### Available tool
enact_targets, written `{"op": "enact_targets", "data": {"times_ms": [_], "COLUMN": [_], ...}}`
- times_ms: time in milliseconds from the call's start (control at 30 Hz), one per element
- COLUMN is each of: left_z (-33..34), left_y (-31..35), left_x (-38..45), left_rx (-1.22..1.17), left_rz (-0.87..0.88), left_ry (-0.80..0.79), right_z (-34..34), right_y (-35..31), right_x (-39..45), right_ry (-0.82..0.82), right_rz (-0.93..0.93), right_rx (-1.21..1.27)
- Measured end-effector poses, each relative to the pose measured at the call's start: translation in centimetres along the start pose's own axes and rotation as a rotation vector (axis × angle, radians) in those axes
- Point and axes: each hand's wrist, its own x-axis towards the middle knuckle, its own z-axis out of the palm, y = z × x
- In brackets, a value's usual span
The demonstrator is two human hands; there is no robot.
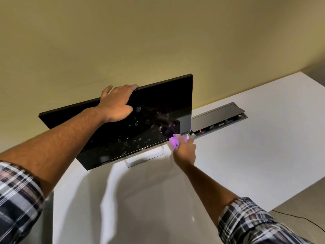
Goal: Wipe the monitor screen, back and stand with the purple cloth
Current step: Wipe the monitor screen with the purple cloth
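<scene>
Monitor (pixel 158 110): stands on the white table (pixel 246 155), near its back edge, screen full of smudges.
Left hand (pixel 117 103): grips the monitor's top edge, thumb on the screen.
Right hand (pixel 185 150): holds the purple cloth (pixel 174 142) bunched up at the screen's bottom right corner.
Stand (pixel 146 157): silver, under the screen.
Open room: bare table to the right and front.
Cable box (pixel 219 118): open, beside the monitor.
Wall (pixel 158 41): yellow, just behind.

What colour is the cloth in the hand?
Purple. The cloth, bunched in the right hand, shows in the head view.
</scene>
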Motion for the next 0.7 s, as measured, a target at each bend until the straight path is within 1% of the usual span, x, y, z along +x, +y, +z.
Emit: {"op": "enact_targets", "data": {"times_ms": [67, 133, 233, 367, 467, 567, 700], "left_z": [0.0, 0.1, 0.0, -0.1, -0.1, -0.1, 0.0], "left_y": [-0.1, -0.2, -0.2, -0.2, -0.3, -0.3, -0.3], "left_x": [0.1, 0.2, 0.3, 0.1, 0.1, 0.2, 0.3], "left_rx": [0.002, -0.001, -0.007, -0.003, -0.004, -0.004, 0.0], "left_rz": [0.002, 0.0, -0.009, -0.013, -0.014, -0.014, -0.011], "left_ry": [0.002, -0.005, -0.015, -0.029, -0.036, -0.038, -0.035], "right_z": [-1.4, -2.3, -2.7, -2.5, -2.8, -2.5, -2.0], "right_y": [0.8, 1.2, 1.2, 2.0, 2.7, 3.6, 4.2], "right_x": [0.9, 1.8, 2.1, 2.1, 2.3, 2.4, 2.7], "right_ry": [0.065, 0.065, 0.051, 0.099, 0.13, 0.11, 0.062], "right_rz": [0.064, 0.107, 0.076, 0.031, -0.046, -0.081, -0.093], "right_rx": [0.015, -0.019, -0.173, -0.366, -0.511, -0.574, -0.572]}}
